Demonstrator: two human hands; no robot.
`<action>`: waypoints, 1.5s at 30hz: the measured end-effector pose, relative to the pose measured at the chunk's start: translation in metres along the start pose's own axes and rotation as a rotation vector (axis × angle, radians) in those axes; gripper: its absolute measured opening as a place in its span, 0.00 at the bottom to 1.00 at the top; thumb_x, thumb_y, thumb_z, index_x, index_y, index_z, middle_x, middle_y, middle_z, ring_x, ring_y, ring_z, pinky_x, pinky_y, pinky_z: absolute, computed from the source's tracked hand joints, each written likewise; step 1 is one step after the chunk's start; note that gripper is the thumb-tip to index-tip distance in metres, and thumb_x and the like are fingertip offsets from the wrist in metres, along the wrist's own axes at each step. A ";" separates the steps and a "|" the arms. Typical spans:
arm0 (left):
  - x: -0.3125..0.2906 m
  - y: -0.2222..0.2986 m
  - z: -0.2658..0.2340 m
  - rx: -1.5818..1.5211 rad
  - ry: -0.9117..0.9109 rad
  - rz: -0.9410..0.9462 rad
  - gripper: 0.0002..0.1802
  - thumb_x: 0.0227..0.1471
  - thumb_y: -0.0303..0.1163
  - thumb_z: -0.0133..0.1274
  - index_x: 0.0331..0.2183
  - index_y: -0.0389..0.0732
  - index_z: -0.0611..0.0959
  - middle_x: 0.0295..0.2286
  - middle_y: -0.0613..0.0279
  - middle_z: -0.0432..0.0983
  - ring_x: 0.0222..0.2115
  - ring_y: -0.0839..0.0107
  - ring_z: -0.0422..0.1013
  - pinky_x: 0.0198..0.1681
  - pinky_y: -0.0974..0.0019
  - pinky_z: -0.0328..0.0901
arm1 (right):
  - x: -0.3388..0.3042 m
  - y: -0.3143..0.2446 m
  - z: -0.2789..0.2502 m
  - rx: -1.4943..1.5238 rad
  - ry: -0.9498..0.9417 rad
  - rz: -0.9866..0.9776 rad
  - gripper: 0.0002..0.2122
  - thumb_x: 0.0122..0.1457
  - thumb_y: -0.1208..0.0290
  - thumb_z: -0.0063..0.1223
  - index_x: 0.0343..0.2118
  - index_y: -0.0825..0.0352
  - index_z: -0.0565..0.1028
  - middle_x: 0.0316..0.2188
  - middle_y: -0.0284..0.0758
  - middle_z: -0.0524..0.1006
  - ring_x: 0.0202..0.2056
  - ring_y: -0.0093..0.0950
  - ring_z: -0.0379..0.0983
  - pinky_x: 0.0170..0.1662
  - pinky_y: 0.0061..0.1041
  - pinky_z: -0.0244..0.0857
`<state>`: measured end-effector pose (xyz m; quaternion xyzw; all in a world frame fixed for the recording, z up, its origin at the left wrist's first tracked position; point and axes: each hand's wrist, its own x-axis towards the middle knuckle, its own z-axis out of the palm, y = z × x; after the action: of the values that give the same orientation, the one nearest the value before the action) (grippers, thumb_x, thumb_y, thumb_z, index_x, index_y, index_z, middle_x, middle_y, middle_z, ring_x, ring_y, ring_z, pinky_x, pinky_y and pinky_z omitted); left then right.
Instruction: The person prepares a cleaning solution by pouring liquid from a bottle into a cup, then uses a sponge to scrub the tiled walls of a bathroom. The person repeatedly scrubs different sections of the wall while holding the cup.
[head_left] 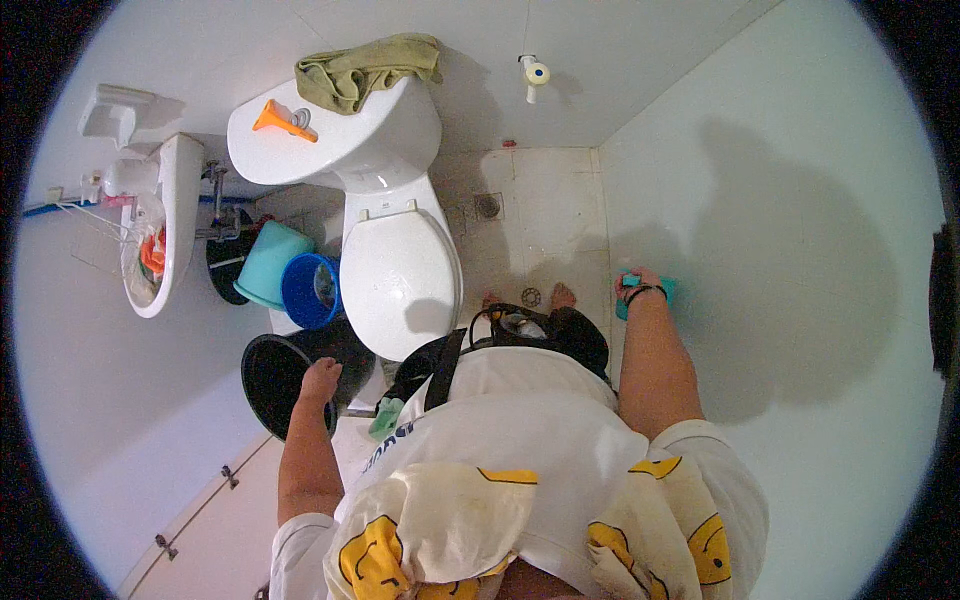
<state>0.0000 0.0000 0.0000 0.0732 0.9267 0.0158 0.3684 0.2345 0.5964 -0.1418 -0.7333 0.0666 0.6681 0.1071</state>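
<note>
My right hand [640, 284] presses against the right wall, its fingers closed on a small teal thing [668, 291]. A dark band circles that wrist; whether the teal thing is a cloth or a scrubber I cannot make out. Over the right side of a large black bucket [262, 358] hangs my left hand [321, 381], with fingers that look curled. From above I cannot tell if they touch the rim. The white toilet [400, 280], its lid down, stands ahead of me, left of my bare feet.
A light teal bucket [275, 262] and a blue pail [308, 285] stand left of the toilet. On its tank [355, 135] lie an olive towel [375, 70] and an orange funnel-shaped item [284, 121]. A washbasin [181, 215] juts from the left; a tap [533, 77] sticks out of the far wall.
</note>
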 end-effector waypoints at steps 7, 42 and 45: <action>0.012 0.009 0.038 -0.092 -0.033 0.043 0.19 0.41 0.39 0.47 0.34 0.36 0.74 0.30 0.48 0.72 0.32 0.58 0.68 0.36 0.63 0.62 | 0.014 -0.033 0.010 -0.221 0.031 -0.243 0.06 0.47 0.74 0.39 0.27 0.69 0.59 0.21 0.41 0.63 0.20 0.36 0.61 0.22 0.36 0.60; -0.197 0.159 0.163 -0.587 -0.005 -0.550 0.20 0.43 0.37 0.46 0.38 0.35 0.72 0.28 0.53 0.73 0.20 0.68 0.70 0.26 0.66 0.65 | 0.044 -0.156 0.085 -2.079 -0.313 -0.643 0.10 0.40 0.65 0.50 0.22 0.67 0.71 0.19 0.39 0.69 0.18 0.34 0.66 0.17 0.33 0.59; -0.212 0.146 0.172 -0.534 -0.089 -0.618 0.21 0.43 0.38 0.46 0.38 0.35 0.71 0.28 0.53 0.72 0.20 0.67 0.70 0.26 0.67 0.65 | 0.028 -0.149 0.081 -2.021 -0.246 -0.647 0.11 0.39 0.65 0.51 0.22 0.67 0.71 0.19 0.39 0.69 0.18 0.33 0.66 0.18 0.34 0.60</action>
<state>0.2879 0.1093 0.0310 -0.3062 0.8516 0.1410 0.4015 0.1949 0.7614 -0.1666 -0.3923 -0.7271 0.4229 -0.3722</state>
